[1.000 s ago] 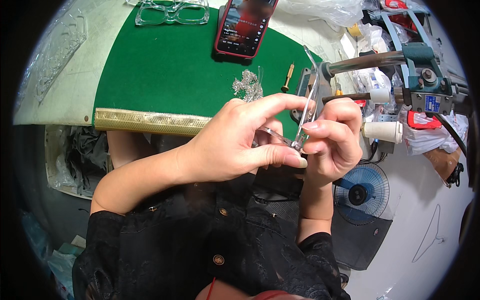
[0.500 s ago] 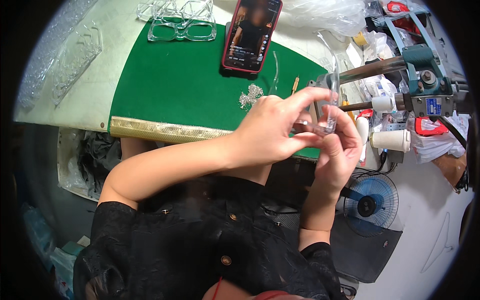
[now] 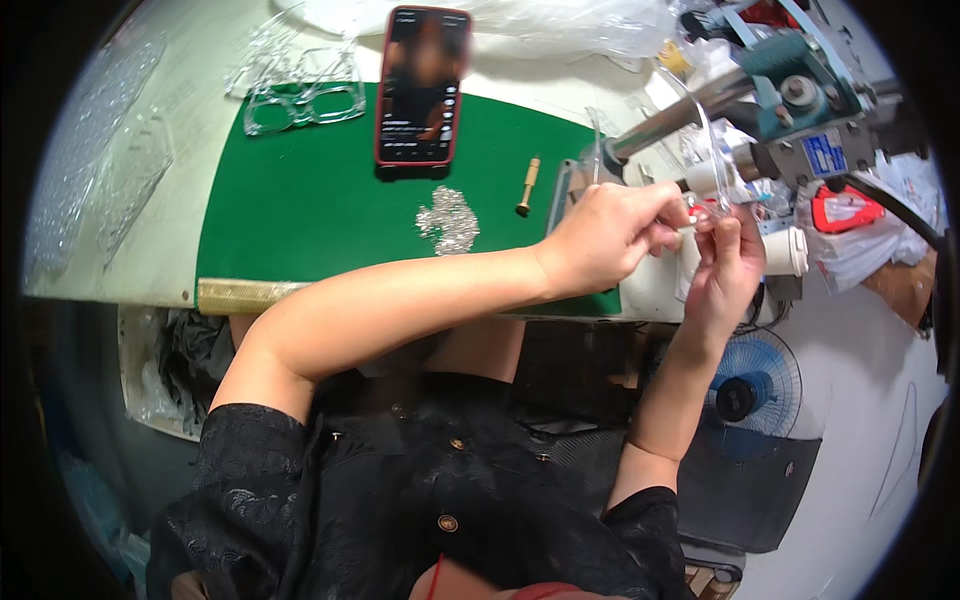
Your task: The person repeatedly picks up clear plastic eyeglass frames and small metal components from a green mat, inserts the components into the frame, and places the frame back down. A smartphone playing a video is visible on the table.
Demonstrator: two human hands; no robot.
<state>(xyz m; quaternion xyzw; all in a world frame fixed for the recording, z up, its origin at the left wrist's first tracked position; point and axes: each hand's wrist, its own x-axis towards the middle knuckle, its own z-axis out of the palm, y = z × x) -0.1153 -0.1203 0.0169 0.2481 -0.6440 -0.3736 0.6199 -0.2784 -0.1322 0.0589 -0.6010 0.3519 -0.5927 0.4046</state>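
A clear plastic eyeglass frame (image 3: 712, 140) is held up at the right of the bench, one long temple arm rising above my fingers. My right hand (image 3: 728, 262) is closed on it, thumb and fingers pinching near the corner. From the left, my left hand (image 3: 612, 240) reaches across with fingers closed at the same corner; the fingers hide most of the front. Behind my left hand, on the green mat (image 3: 300, 210), lie a pile of small silvery metal pieces (image 3: 450, 220) and a small brass-coloured screwdriver (image 3: 528, 187).
A red-cased phone (image 3: 420, 90) stands at the mat's back. More clear eyeglass frames (image 3: 305, 106) lie at the back left. At right, a bench machine (image 3: 800, 95) with a metal post overhangs the bench, near a white lidded cup (image 3: 786, 252). A blue fan (image 3: 750, 388) stands below.
Both hands have shifted right with the eyeglass frame, toward the machine. The view has shifted too, and the metal pile and screwdriver now show more fully. My left fingers have closed in more tightly.
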